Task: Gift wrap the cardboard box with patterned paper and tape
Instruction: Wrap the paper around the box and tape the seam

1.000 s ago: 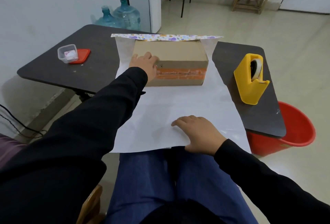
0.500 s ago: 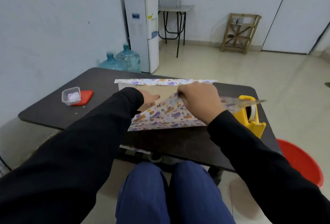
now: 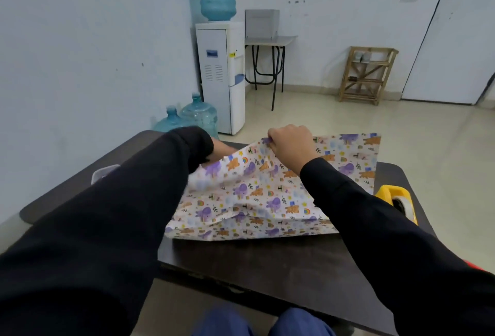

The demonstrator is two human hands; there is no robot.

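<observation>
- Patterned paper [image 3: 257, 201] is laid printed side up over the middle of the tabletop [image 3: 267, 258]. It is raised in a rumpled mound, and what's under it is hidden.
- Far edge of the paper, at 12 o'clock, is lifted off the tabletop. Its far-right corner is held up at approx. 2 o'clock.
- R hand [image 3: 292, 148]: fingers curled, paper's far edge pinched between thumb and fingertips.
- L hand [image 3: 222, 151]: seen only partly at 11 o'clock of the paper, btwn sleeve and sheet. Fingers are tucked behind the paper, so grip can't be told.
- Yellow tape dispenser [image 3: 396, 199] is stood at 3 o'clock, just beside the paper's right edge and partly covered by the R sleeve.
- Clear plastic container [image 3: 103, 173] is seen at 9 o'clock, mostly blocked by the L sleeve.
- Off the tabletop, a water dispenser [image 3: 222, 75] is stood by the wall at 12 o'clock, w/ spare bottles [image 3: 198, 115] at its foot.
- Wooden rack [image 3: 367, 75] at 1 o'clock.
</observation>
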